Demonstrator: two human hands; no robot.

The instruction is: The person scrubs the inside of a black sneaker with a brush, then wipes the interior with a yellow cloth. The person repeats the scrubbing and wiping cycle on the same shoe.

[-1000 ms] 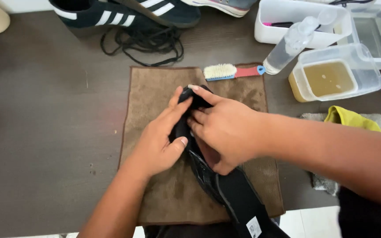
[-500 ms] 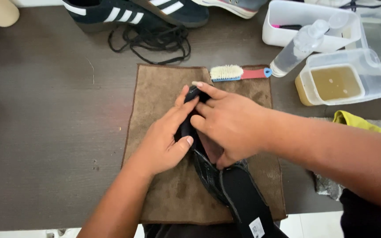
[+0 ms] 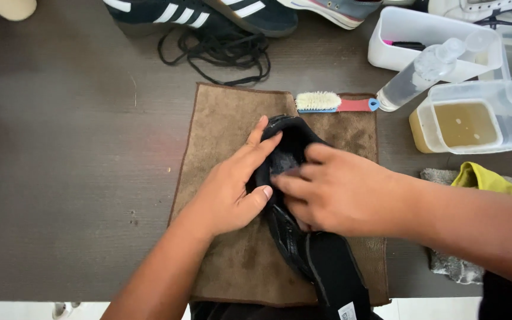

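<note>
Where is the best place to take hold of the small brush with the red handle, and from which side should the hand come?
Probably grip the brush by its red handle, coming from above: it lies flat on the brown cloth, bristle head left, handle free on the right.

Black insole (image 3: 294,151) partly under both hands.

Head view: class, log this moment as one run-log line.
left hand: grips black insole | right hand: fingers pressing insole | under: brown cloth mat | nearby: white-bristled red-handled brush
</note>
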